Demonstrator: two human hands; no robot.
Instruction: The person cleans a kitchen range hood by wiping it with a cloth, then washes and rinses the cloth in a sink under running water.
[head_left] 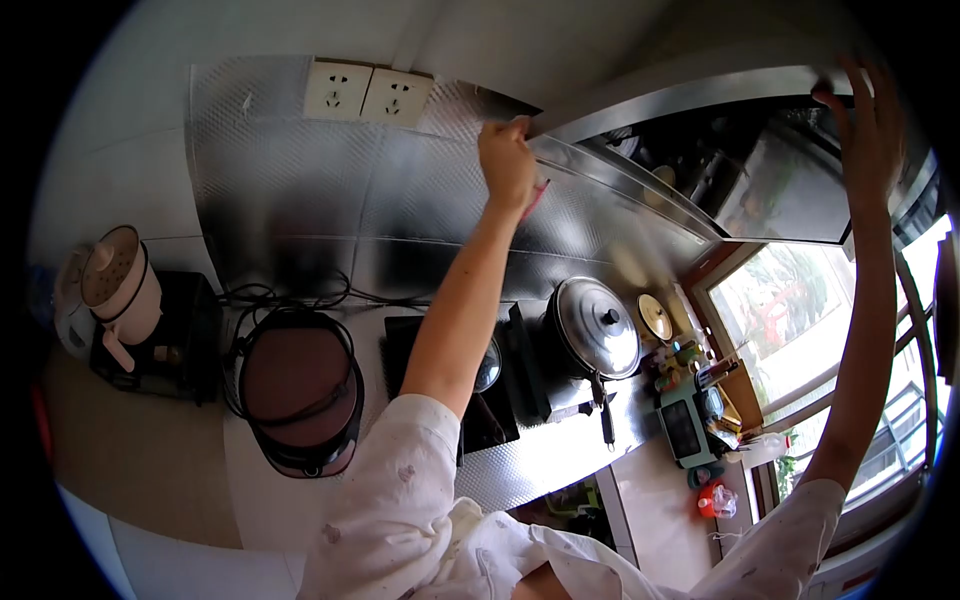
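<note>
A metal range hood spans the upper right above the stove, with its dark underside showing. My left hand is raised to the hood's left corner, fingers curled in at its edge. A thin red strip shows beside that wrist; whether the hand holds it I cannot tell. My right hand reaches up to the hood's right end, the thumb at the front edge and the fingers gripping around it. Below, a lidded pot stands on the stove, partly hidden by my left arm.
A round electric pan with a coiled cord sits on the left of the counter. Further left, a pink lidded pot stands on a black box. Bottles and a small green appliance crowd the window side. Wall sockets are up left.
</note>
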